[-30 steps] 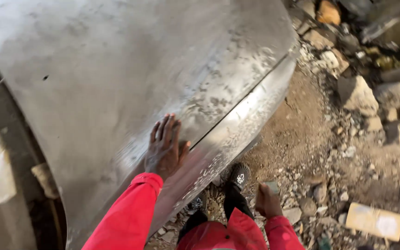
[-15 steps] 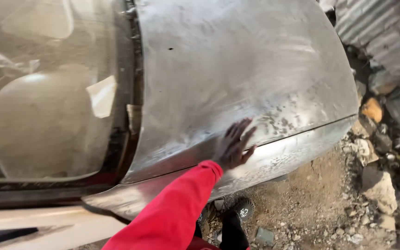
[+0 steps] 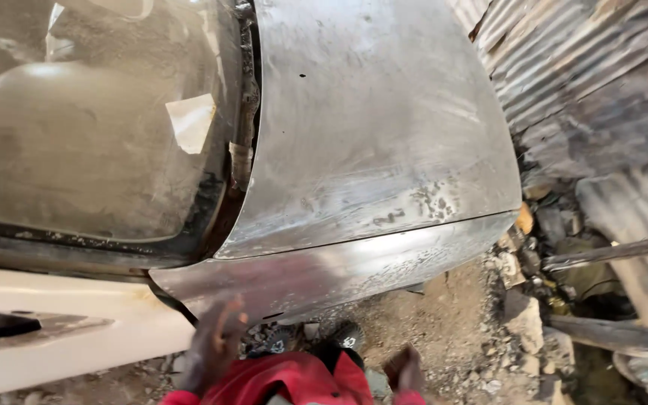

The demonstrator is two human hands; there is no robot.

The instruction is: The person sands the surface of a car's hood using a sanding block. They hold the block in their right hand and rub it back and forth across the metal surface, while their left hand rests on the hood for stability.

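the left hand (image 3: 215,352) hangs low at the bottom edge of the view, blurred, fingers loosely spread and holding nothing, just in front of the lower edge of the bare metal fender (image 3: 339,266). the right hand (image 3: 404,369) sits further right, beside the red sleeves (image 3: 286,379); it looks loosely curled, but whether it holds anything i cannot tell. two dark shoes (image 3: 343,335) stand on the dirt ground (image 3: 429,315) under the fender's edge.

the stripped bonnet (image 3: 376,120) fills the upper middle of the view, sanded to dull grey metal, with a speckled rough patch toward its right front corner. its seam with the fender runs as a curved line below it. to the left lies the windscreen (image 3: 91,135), dusty, with a pale paper scrap (image 3: 193,120) stuck on it, and a white door panel (image 3: 61,330) at the lower left corner.

judged from its look, the panel is stiff sheet metal, fixed to the car, heavy and not to be lifted; the sanded face is probably smooth and a little slippery with dust, best met with a flat open palm. the lower fender edge may be sharp, so fingers should keep to the broad curved face.

corrugated iron sheets (image 3: 586,90) and rubble (image 3: 534,300) lie to the right.
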